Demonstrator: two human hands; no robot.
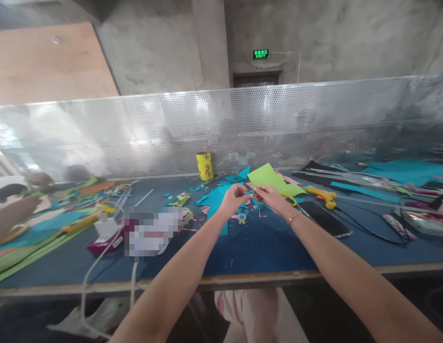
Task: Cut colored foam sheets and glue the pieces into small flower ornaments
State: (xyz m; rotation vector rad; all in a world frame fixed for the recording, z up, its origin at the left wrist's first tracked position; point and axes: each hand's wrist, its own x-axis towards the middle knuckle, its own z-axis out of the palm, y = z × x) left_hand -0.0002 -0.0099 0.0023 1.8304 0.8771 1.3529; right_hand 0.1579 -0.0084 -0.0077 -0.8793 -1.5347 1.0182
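Both my arms reach out over a blue worktable [264, 247]. My left hand [233, 198] and my right hand [270, 197] meet in the middle, each pinching one end of a small teal paper piece [248, 192] held just above the table. A bracelet sits on my right wrist. Under the hands lie paper scraps and a small pink and green cut-out [242, 217]. A light green paper sheet [270, 179] lies just behind my hands, with teal sheets [217, 196] beside it.
A yellow can [204, 166] stands by the perforated metal screen [221, 128]. A black phone [324, 218], yellow-handled scissors [291, 198] and a yellow glue gun [323, 194] with cable lie right. Another person's arm [10, 214] shows at far left among paper strips.
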